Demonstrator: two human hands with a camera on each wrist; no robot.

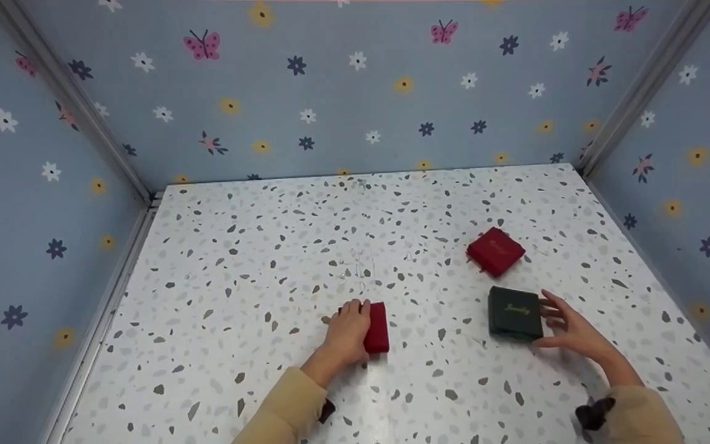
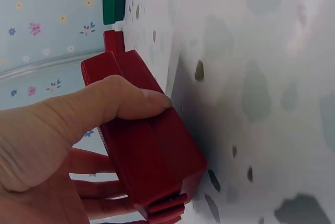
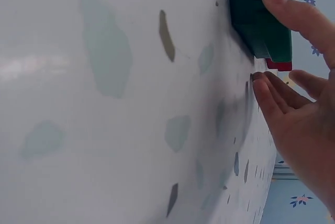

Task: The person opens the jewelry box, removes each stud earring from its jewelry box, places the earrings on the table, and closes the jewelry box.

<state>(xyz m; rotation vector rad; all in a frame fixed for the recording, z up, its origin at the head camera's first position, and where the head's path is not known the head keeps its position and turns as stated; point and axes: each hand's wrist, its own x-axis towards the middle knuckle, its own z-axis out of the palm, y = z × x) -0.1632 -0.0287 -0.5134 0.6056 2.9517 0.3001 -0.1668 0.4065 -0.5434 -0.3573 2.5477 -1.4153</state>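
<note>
My left hand (image 1: 349, 330) grips a small red jewelry box (image 1: 378, 330) at the middle front of the tabletop. In the left wrist view the thumb lies over one side of the red box (image 2: 149, 145), with the fingers around the other side. On the right sits a dark green jewelry box (image 1: 515, 313) with gold lettering on its lid. Beside its right edge is my right hand (image 1: 574, 330), fingers spread, thumb at the near corner. In the right wrist view that thumb overlaps the edge of the green box (image 3: 256, 22), while the other fingers stand off it.
A second red box (image 1: 495, 251) lies turned at an angle behind the green one. The speckled white tabletop (image 1: 238, 246) is bounded by blue flowered panels at the back (image 1: 355, 105), left (image 1: 28, 246) and right (image 1: 688, 160).
</note>
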